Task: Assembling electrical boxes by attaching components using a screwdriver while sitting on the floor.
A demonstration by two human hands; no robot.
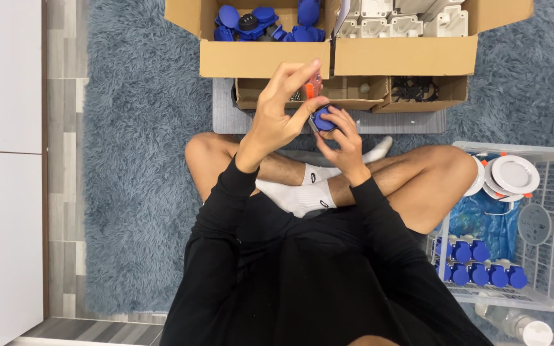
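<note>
Left hand (276,118): raised with fingers partly spread, an orange-handled tool (311,88) pinched at its tip.
Right hand (340,138): closed around a small blue plug part (324,120), held above the crossed legs.
Risk: the tool could slip off the part, since the grip on it looks light; the part could be dropped into the carpet pile.
Surface: shaggy grey-blue carpet (136,160).
Room: cardboard boxes (264,57) ahead, white wire basket (546,256) alongside, tiled floor (65,160) beyond.

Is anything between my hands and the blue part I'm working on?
Nothing visible. The right hand already grips the blue part, and the left hand touches it from the other side, holding an orange-handled tool.
</note>
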